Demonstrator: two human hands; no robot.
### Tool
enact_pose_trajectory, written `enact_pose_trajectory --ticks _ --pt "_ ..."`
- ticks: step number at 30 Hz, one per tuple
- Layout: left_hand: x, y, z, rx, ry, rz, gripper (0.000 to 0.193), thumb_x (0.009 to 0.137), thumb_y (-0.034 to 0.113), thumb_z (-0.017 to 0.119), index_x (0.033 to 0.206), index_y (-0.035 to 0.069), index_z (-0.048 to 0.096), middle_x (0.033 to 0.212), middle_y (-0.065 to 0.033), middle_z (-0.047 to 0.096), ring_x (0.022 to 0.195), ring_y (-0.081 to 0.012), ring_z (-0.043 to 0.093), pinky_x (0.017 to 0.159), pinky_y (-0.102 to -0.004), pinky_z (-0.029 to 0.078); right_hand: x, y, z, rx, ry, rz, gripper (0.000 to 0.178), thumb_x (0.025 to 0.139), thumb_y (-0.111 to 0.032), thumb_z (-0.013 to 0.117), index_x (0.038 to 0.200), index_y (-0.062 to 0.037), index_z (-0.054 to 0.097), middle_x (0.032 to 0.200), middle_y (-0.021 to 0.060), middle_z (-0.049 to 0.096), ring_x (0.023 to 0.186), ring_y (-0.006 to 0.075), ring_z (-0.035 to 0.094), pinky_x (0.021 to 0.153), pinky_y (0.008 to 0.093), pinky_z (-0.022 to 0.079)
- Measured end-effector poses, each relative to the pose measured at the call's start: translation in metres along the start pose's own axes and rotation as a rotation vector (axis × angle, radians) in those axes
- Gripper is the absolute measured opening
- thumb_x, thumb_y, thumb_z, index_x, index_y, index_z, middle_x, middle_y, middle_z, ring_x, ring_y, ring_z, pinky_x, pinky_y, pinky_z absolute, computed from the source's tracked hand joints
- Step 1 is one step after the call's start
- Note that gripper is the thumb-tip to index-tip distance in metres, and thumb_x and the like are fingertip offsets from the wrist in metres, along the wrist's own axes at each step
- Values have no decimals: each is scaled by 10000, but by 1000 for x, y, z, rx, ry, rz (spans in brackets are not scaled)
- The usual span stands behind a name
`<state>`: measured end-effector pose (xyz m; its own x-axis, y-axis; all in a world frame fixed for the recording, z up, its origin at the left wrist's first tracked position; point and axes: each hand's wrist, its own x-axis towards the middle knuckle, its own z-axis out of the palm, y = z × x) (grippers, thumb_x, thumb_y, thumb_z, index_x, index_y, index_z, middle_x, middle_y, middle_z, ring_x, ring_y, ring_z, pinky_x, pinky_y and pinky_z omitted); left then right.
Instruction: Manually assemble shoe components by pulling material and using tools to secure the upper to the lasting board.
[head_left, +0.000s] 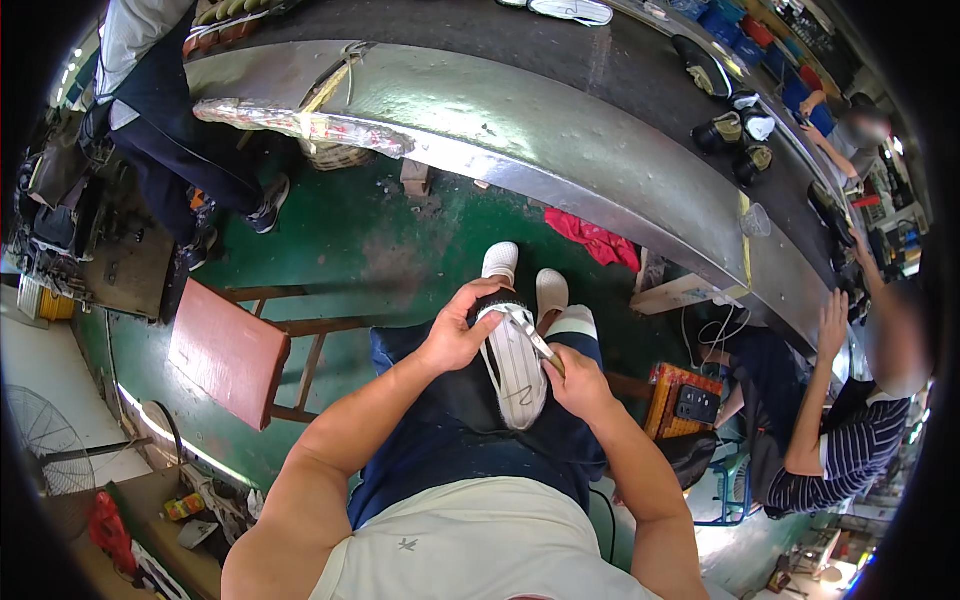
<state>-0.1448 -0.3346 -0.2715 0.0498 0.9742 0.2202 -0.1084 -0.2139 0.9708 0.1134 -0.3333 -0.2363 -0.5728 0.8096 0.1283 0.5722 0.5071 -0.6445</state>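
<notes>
Rests the white-bottomed shoe (513, 378) sole-up on the lap (435, 450), apparently for support. Closes the fingers of the left hand (460, 333) on its 12 o'clock end, likely for steadiness; grips a pincer-like metal tool (538, 344) in the right hand (583, 385), slanting it toward 11 o'clock.

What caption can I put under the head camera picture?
Left hand holds a shoe, right hand a metal tool, above green floor.

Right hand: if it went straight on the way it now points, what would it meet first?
The right hand would probably meet the white shoe first, toward which its metal tool points; the exact depth is unclear.
</notes>
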Motion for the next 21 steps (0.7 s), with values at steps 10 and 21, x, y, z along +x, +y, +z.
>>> enact_pose_trajectory --ticks 10,21 --pt "0 14 12 53 47 -217 435 992 118 669 1387 53 499 1382 -109 539 1215 -177 547 1060 -352 445 -14 -17 -18 -76 -56 111 270 964 -202 641 1144 -4 605 1023 219 690 915 418 681 813 493 550" --pt "11 24 16 -91 73 -445 458 971 97 690 1397 40 531 1261 -56 624 1144 -131 581 1029 -301 468 10 -52 -51 409 -132 279 304 1032 -268 560 1112 23 588 839 156 677 743 311 672 723 406 534"
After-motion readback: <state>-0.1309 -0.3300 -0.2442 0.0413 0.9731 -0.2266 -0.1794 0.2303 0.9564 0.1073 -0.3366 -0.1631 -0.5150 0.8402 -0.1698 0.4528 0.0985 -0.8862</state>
